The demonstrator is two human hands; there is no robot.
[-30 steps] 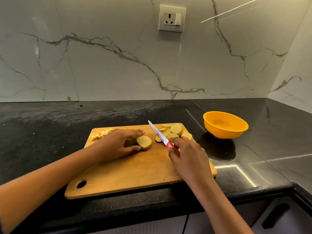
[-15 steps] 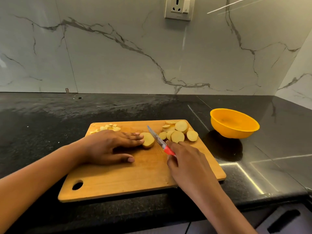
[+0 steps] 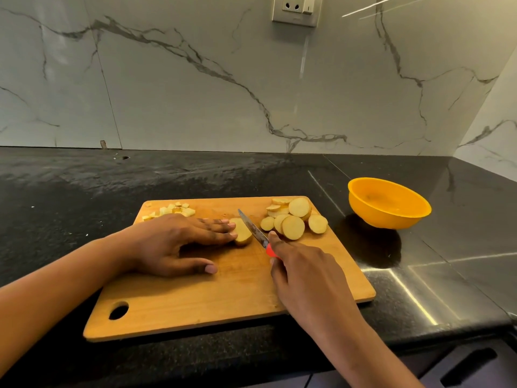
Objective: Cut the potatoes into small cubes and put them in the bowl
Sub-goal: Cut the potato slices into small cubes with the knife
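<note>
A wooden cutting board [image 3: 212,301] lies on the black counter. My left hand [image 3: 173,242] lies flat on the board, its straight fingertips pressing a potato slice [image 3: 242,233]. My right hand [image 3: 305,278] grips a red-handled knife [image 3: 256,232], whose blade rests against the right side of that slice. Several round potato slices [image 3: 292,219] are piled at the board's far right corner. Small potato cubes [image 3: 172,211] sit at its far left corner, partly behind my left hand. An orange bowl [image 3: 389,204] stands on the counter to the right of the board.
A marble wall with a power socket [image 3: 296,9] rises behind the counter [image 3: 84,186]. The counter's front edge runs just below the board, with a drawer handle [image 3: 467,368] at the lower right.
My left hand has flattened onto the slice, fingers straightened over it. The knife blade moved left to the slice's right side. The camera view shifted slightly downward and left.
</note>
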